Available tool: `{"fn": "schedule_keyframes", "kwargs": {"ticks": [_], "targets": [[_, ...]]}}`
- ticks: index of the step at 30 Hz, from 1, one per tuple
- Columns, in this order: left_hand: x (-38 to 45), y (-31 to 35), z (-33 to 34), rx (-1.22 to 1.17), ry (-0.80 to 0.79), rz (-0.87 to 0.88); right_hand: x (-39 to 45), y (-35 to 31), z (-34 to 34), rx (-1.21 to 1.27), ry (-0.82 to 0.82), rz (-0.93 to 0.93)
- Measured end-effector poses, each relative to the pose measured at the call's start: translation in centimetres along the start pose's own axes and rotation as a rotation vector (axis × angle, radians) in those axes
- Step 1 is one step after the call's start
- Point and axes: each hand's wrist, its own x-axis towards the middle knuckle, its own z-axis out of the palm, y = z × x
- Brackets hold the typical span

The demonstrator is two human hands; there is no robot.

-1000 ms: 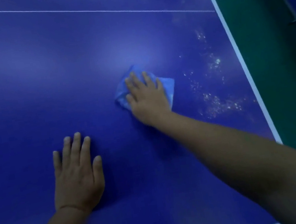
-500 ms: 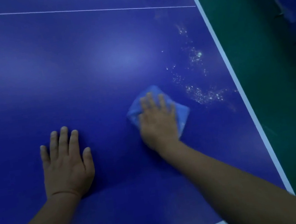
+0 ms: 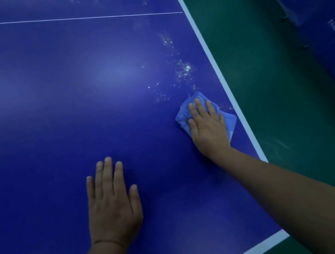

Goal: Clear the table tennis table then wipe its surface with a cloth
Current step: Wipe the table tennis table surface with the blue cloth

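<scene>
Two hands are down on the table tennis table [image 3: 49,106], well apart from each other. On the left and nearer to me, my left hand [image 3: 113,205] lies flat, palm down, fingers straight and slightly spread, thumb out to the right; it holds nothing and only rests on the blue surface. To the right and farther off, my right hand [image 3: 207,125] presses flat on the cloth [image 3: 230,120], fingers straight and pointing away; I see no fingers curled around it. The light blue cloth is folded or bunched under the palm, showing at the left, beyond the fingertips and to the right, and it sits just beside the white side line [image 3: 213,64] at the table's right edge.

Just beyond the cloth, a trail of white specks [image 3: 183,71] runs away along the right side of the surface. A thin white line [image 3: 57,20] crosses the far part of the table, and a white end line [image 3: 260,248] marks the near right corner. Right of the table lies green floor [image 3: 276,87], and farther right a blue barrier [image 3: 318,4] with white lettering too blurred to read.
</scene>
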Motion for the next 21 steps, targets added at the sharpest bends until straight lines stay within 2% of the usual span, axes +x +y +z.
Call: {"fn": "schedule_keyframes", "kwargs": {"ticks": [3,13,15,18,20,21], "targets": [[0.4,0.7,0.9,0.066,-0.05,0.001,0.3,3.3,-0.5,0.024,0.019,0.055],[0.5,0.6,1.5,0.143,-0.092,-0.008,2.5,10.2,-1.9,0.068,0.123,0.041],[0.5,0.7,1.5,0.145,-0.098,-0.011,3.5,11.4,-2.3,0.197,0.123,0.044],[0.6,0.8,1.4,0.144,-0.095,-0.019,5.2,13.7,-3.6,0.395,0.035,0.201],[0.7,0.9,1.3,0.146,-0.092,-0.018,6.4,15.9,-4.7,0.294,-0.01,0.319],[0.6,0.9,1.3,0.149,-0.096,-0.018,6.8,16.8,-5.3,0.233,0.025,0.361]]}}
